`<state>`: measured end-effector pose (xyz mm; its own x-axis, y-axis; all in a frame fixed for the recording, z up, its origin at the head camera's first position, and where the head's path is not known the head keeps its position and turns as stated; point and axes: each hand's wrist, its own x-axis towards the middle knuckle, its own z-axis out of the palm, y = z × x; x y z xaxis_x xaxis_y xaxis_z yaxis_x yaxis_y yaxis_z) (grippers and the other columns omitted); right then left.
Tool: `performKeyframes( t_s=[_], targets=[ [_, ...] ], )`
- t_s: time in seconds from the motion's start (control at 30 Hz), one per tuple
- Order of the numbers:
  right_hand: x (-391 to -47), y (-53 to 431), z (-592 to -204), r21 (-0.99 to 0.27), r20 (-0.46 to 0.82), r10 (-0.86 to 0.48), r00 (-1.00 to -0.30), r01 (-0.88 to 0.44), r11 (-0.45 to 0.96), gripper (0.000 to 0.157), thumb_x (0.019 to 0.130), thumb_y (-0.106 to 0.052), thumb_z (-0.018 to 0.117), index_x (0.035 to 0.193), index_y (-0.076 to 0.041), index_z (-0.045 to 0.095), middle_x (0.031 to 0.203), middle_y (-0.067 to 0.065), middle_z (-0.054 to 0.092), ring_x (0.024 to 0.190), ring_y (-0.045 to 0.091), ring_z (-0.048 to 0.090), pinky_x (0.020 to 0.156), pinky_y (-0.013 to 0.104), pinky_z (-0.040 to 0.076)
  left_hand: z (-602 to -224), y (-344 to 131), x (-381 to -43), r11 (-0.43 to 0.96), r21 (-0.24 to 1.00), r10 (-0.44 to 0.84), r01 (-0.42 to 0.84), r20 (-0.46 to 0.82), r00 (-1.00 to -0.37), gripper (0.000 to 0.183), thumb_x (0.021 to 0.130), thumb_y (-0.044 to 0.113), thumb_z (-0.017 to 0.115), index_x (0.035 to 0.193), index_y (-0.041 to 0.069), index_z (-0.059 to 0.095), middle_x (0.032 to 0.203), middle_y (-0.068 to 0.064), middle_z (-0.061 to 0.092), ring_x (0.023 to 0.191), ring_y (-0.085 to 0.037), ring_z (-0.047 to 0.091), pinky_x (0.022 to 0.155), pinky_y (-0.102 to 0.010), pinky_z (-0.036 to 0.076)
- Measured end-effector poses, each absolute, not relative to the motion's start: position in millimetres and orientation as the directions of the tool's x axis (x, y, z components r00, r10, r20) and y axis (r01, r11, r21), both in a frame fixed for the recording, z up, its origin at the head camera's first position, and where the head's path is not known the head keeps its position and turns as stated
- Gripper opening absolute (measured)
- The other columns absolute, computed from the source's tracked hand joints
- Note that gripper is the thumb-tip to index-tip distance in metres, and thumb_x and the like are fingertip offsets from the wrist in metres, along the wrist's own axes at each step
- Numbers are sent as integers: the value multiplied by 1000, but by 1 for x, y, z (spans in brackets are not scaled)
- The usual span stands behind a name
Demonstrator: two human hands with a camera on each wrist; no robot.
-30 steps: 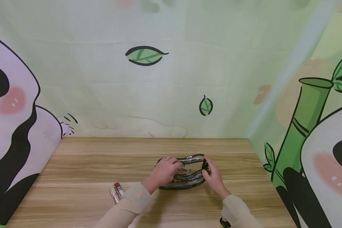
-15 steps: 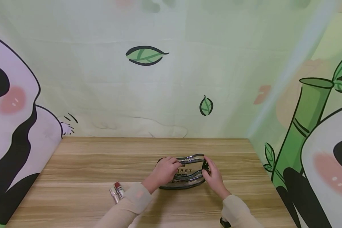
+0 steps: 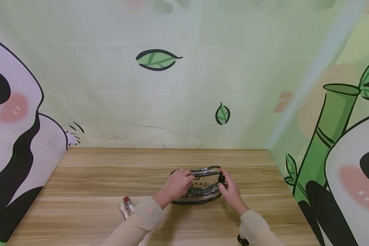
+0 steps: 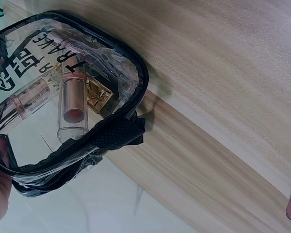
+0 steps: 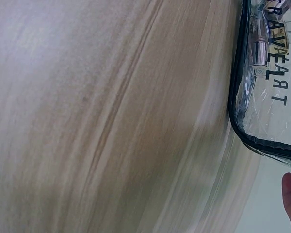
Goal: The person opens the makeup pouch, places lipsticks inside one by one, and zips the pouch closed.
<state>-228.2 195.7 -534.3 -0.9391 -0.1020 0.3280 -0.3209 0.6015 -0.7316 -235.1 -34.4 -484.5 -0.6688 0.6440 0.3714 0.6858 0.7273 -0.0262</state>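
A clear cosmetic bag (image 3: 200, 201) with black trim and printed letters rests on the table, its top parted. My left hand (image 3: 177, 184) lies over the left end of the opening, thumb toward the near rim and fingers bent loosely beside the far one; its fingertips are partly hidden. At the right end, my right hand (image 3: 230, 189) grips the bag between thumb and fingers. Through the plastic in the left wrist view show a clear-capped lipstick (image 4: 73, 104), a second slim tube (image 4: 31, 97) and a gold-and-black item (image 4: 98, 94).
Two lipstick tubes lie side by side on the wooden table (image 3: 98, 177): one silvery (image 3: 123, 210), one with a red end (image 3: 128, 204). They sit just beyond my left sleeve. Something small and black (image 3: 243, 240) shows by my right cuff. A panda-print backdrop (image 3: 184, 102) stands behind the table.
A small pinkish slender item at my left fingertips has dropped from the bag's opening out of sight, leaving the printed letters more visible. Both hands and the bag have stayed put.
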Motion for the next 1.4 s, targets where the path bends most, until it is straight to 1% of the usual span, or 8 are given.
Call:
performKeyframes(
  t_s=[0.07,0.23,0.43,0.6,0.7,0.93,1.23,1.4],
  targets=[
    [-228,195,-534,-734,325,-102,-940,-319,600,56,79,-5,50,134,-7,36,135,17,39,72,16,46,51,17,37,-485,-35,-235,726,-27,643,688,383,-664,12,82,17,60,93,16,66,92,3,62,85,-12,56,75,-27,49],
    [-228,195,-535,-737,327,-97,-940,-318,596,57,79,-5,50,134,-7,37,135,18,39,87,27,50,55,18,39,-487,-36,-236,722,-15,638,692,404,-656,11,81,17,61,90,16,66,90,3,61,85,-12,56,75,-26,49],
    [-228,196,-536,-734,336,-96,-937,-324,596,56,79,-6,51,133,-6,37,134,18,40,97,30,49,61,20,41,-487,-37,-236,724,-13,637,690,395,-662,9,82,18,61,88,16,67,93,2,61,87,-13,56,78,-26,48],
    [-228,195,-535,-732,341,-94,-935,-327,598,56,78,-6,50,133,-7,38,134,17,40,105,30,48,69,27,45,-486,-38,-236,722,-21,640,692,401,-655,9,80,14,61,86,15,67,93,1,61,87,-14,56,76,-27,49],
    [-228,195,-534,-730,345,-91,-934,-328,600,56,78,-6,50,133,-7,38,133,17,41,105,29,48,70,27,45,-486,-38,-235,717,-10,639,697,409,-652,9,79,12,60,85,14,67,93,1,61,86,-14,56,76,-27,49],
    [-229,195,-534,-718,368,-90,-925,-344,604,55,78,-5,51,131,-5,40,132,18,43,101,29,49,66,23,43,-487,-40,-236,705,-19,643,709,437,-629,11,80,10,58,84,14,67,92,2,61,85,-13,56,74,-26,49],
    [-229,195,-535,-722,356,-93,-930,-337,605,54,79,-6,50,132,-6,39,133,17,42,110,30,47,70,29,45,-486,-44,-236,676,-16,652,737,480,-587,10,78,9,59,82,13,67,90,1,62,83,-13,56,76,-23,48],
    [-228,196,-535,-724,365,-96,-926,-348,595,53,79,-6,50,131,-4,40,132,19,42,104,32,49,64,24,43,-485,-48,-235,672,9,647,740,477,-594,11,79,8,57,82,12,67,93,1,62,86,-13,57,78,-24,49]
  ],
)
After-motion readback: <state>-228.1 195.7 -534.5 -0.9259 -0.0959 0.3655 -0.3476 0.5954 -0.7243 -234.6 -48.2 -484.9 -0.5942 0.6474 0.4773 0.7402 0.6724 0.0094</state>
